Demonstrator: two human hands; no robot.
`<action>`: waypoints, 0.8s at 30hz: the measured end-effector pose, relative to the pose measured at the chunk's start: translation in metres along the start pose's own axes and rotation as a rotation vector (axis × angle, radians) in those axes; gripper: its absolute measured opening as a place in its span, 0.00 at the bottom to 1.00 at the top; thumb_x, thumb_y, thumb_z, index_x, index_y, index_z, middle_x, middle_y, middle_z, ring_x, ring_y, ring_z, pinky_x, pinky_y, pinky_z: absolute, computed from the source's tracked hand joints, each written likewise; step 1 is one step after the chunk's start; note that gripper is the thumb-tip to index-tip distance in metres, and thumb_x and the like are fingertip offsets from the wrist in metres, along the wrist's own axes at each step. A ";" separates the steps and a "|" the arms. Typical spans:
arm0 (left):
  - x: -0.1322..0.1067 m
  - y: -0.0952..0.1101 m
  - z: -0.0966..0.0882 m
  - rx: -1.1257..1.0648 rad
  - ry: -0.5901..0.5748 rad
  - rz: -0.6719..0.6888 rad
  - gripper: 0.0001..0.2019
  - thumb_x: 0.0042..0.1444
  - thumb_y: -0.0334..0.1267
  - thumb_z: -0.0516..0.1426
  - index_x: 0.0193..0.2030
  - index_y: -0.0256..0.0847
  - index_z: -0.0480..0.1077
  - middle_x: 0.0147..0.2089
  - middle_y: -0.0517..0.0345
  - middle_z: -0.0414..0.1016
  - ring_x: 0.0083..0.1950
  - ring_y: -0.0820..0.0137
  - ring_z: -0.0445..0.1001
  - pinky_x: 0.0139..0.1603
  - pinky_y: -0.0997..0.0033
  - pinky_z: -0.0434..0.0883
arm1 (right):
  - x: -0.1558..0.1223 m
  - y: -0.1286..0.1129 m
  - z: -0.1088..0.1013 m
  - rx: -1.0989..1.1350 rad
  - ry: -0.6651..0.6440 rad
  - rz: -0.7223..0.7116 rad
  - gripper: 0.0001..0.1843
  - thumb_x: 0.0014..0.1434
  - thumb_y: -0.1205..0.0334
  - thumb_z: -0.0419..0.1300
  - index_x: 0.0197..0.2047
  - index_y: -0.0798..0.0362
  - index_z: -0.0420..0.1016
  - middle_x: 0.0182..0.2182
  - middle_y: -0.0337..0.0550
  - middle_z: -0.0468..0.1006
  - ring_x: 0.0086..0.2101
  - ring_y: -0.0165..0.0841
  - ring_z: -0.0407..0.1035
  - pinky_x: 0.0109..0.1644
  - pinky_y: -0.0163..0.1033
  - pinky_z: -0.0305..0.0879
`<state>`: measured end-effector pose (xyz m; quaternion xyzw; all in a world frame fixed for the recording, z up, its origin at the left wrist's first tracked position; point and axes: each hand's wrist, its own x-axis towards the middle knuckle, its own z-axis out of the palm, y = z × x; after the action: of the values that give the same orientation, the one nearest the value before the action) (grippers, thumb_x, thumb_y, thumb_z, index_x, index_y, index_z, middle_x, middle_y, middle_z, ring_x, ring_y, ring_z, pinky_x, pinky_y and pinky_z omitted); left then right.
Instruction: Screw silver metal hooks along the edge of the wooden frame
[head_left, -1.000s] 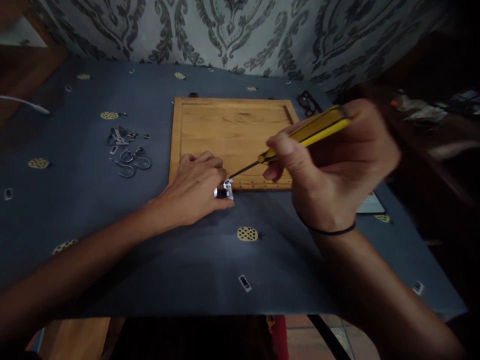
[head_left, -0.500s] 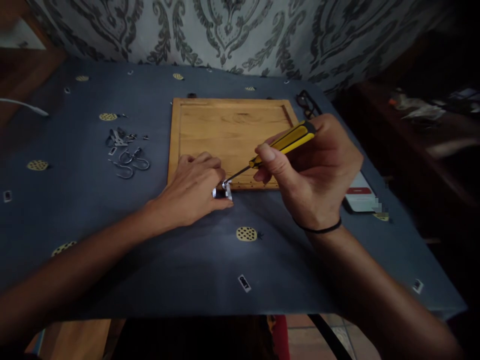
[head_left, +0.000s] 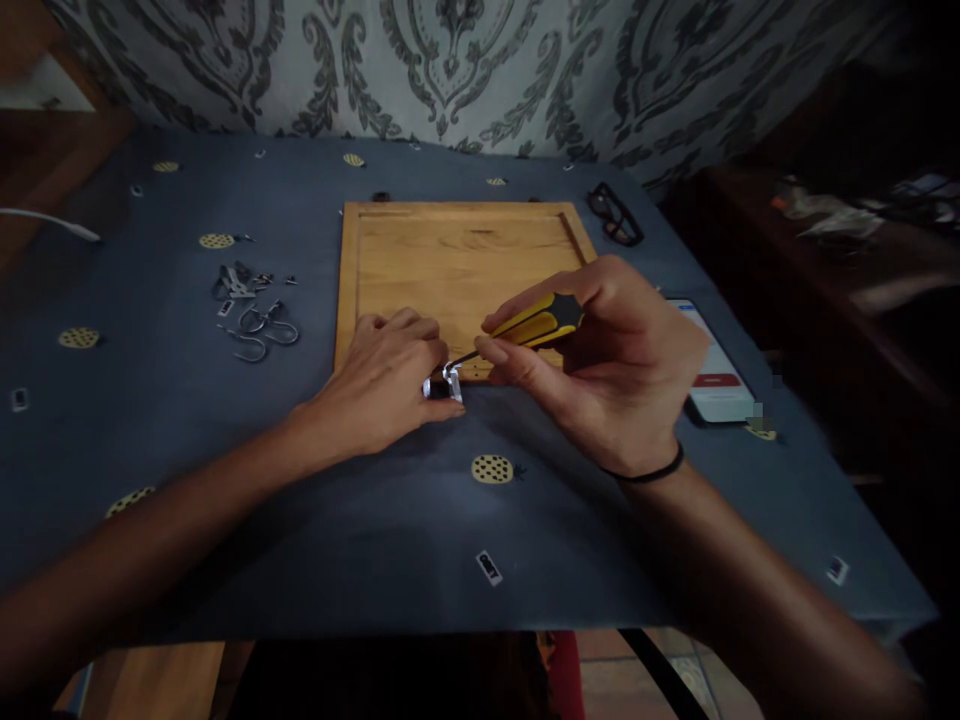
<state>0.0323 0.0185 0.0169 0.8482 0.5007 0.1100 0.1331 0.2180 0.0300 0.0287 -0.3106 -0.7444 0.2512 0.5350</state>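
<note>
A wooden board (head_left: 457, 265) lies flat on a table covered with a dark blue cloth (head_left: 300, 500). My left hand (head_left: 386, 380) is closed on a small silver metal fitting (head_left: 448, 384) pressed against the board's near edge. My right hand (head_left: 607, 365) grips a yellow and black screwdriver (head_left: 536, 322) low on its handle. The thin shaft slants down to the left, with its tip at the fitting.
Several loose metal hooks and small fittings (head_left: 255, 310) lie left of the board. Black glasses (head_left: 615, 215) rest at the board's far right corner. A phone (head_left: 712, 365) lies to the right, past my right hand. A white cable (head_left: 52, 222) crosses the far left.
My right hand has come down and left toward the fitting, lowering the screwdriver handle. The phone is now uncovered. My left hand has stayed on the fitting.
</note>
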 end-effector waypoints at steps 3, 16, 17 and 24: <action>0.000 -0.001 0.001 0.008 0.007 0.005 0.14 0.58 0.49 0.66 0.34 0.39 0.74 0.40 0.54 0.75 0.51 0.55 0.70 0.50 0.55 0.62 | 0.000 -0.001 -0.002 -0.030 -0.065 -0.069 0.15 0.53 0.50 0.74 0.34 0.45 0.75 0.27 0.34 0.76 0.25 0.29 0.72 0.25 0.36 0.71; 0.000 0.000 -0.001 0.021 -0.019 0.002 0.14 0.58 0.49 0.66 0.40 0.39 0.77 0.42 0.54 0.75 0.52 0.54 0.70 0.50 0.55 0.61 | 0.011 0.002 -0.009 0.175 -0.165 0.137 0.12 0.61 0.50 0.68 0.42 0.47 0.78 0.40 0.38 0.84 0.25 0.28 0.76 0.27 0.36 0.78; 0.000 0.000 0.000 0.024 -0.015 0.002 0.14 0.58 0.49 0.66 0.39 0.39 0.76 0.42 0.54 0.75 0.52 0.54 0.70 0.50 0.55 0.61 | 0.012 0.004 -0.008 0.165 -0.146 0.147 0.13 0.60 0.48 0.69 0.39 0.47 0.77 0.37 0.37 0.83 0.23 0.28 0.75 0.25 0.36 0.77; 0.000 -0.002 0.001 0.020 0.002 0.017 0.15 0.58 0.50 0.66 0.38 0.39 0.76 0.42 0.53 0.75 0.52 0.54 0.70 0.50 0.55 0.61 | 0.005 0.001 0.004 -0.021 0.320 -0.070 0.21 0.54 0.52 0.74 0.30 0.46 0.63 0.23 0.31 0.71 0.18 0.27 0.66 0.18 0.34 0.59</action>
<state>0.0313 0.0187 0.0152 0.8536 0.4948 0.1068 0.1232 0.2131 0.0343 0.0295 -0.3261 -0.6625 0.1722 0.6520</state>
